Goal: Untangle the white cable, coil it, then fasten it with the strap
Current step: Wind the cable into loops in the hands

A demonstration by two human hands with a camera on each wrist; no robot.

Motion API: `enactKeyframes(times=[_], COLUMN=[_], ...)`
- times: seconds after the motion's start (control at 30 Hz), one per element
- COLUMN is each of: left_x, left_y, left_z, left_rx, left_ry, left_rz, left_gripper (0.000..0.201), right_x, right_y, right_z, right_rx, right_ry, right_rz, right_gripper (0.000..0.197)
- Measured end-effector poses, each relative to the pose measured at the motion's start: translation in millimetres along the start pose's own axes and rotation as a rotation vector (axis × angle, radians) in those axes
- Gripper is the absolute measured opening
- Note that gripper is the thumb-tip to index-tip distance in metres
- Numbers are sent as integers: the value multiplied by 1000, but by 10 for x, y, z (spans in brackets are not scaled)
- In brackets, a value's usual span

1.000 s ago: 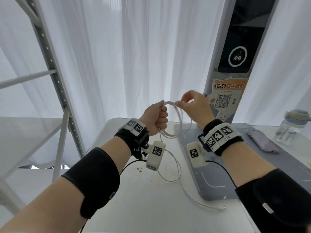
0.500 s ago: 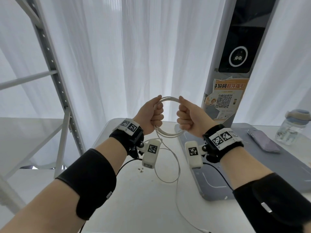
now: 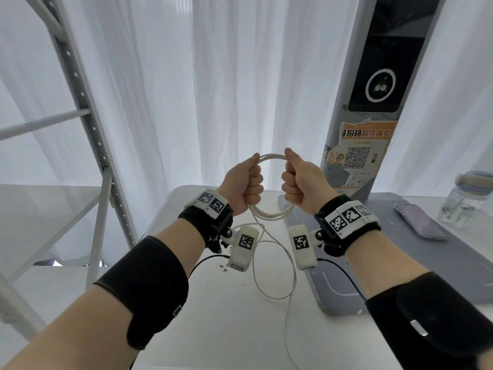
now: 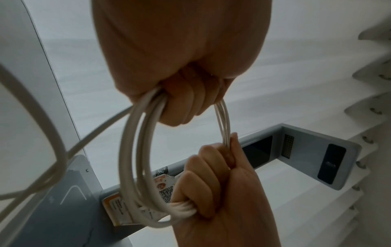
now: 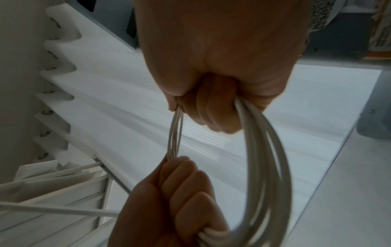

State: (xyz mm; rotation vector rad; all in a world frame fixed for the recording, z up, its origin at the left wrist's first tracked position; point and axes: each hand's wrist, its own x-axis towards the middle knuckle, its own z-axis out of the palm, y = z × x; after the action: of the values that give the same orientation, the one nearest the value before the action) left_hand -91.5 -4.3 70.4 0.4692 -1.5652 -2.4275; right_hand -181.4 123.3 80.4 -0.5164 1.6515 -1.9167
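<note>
The white cable (image 3: 270, 216) is wound into a small round coil, held up above the table between my two fists. My left hand (image 3: 246, 185) grips the coil's left side and my right hand (image 3: 298, 182) grips its right side, thumbs on the top arc. A loose tail (image 3: 289, 287) hangs from the coil, loops and runs down to the table's front edge. In the left wrist view the coil (image 4: 131, 150) spans from my left hand (image 4: 182, 66) to my right hand (image 4: 217, 183). The right wrist view shows the same coil (image 5: 273, 158). I see no strap clearly.
A white table (image 3: 213, 329) lies below, with a grey mat (image 3: 400, 276) on its right half. A phone (image 3: 418, 221) and a water bottle (image 3: 469, 198) sit at the right. A kiosk pillar (image 3: 373, 102) stands behind, a metal rack (image 3: 88, 124) at the left.
My right hand went from pinching the top of the loop to a full fist on the coil's right side. Both hands rose slightly, and the tail was drawn in along the table.
</note>
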Motion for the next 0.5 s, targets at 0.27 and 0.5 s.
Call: enactKeyframes(times=[0.27, 0.5], left_x=[46, 26], left_y=[60, 207], left_z=[-10, -42], left_rx=[-285, -435], left_ry=[136, 246], left_rz=[88, 185], left_gripper=[57, 52], right_x=[-38, -59], right_y=[147, 278], right_z=[9, 131], right_rx=[27, -333], right_ry=[-171, -385], right_rz=[-19, 40], right_gripper=[55, 79])
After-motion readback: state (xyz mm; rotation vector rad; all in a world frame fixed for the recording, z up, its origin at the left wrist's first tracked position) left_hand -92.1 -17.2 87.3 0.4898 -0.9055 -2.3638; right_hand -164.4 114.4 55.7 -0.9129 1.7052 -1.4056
